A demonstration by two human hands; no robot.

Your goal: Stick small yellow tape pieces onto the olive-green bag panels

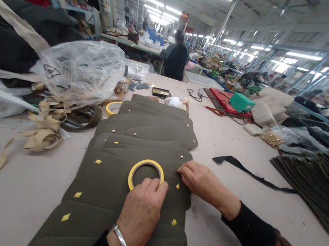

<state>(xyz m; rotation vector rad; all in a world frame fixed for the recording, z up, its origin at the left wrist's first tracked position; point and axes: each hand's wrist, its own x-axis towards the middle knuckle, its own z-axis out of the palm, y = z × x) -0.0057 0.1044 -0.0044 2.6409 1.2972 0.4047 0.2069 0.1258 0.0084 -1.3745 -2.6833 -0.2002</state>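
Observation:
My left hand (142, 205) grips the near rim of a roll of yellow tape (130, 175), which rests over the overlapping dark olive fabric panels (103, 210). At the right edge of a panel, the fingertips of my right hand (202, 182) are pinched together; whatever lies between them is too small to make out. Small yellow tape pieces (78, 194) dot both sides of the nearer panels. Farther up the row, small metal studs (135, 134) show in the panels. A silver bracelet (122, 243) circles my left wrist.
Beyond the panels lies a second yellow tape roll (114, 108). Beige strips (44, 137) and a clear plastic bag (82, 71) crowd the left. A black strip (250, 173) and stacked olive pieces (320, 193) lie right, near a green box (241, 101). A person (175, 59) is farther back.

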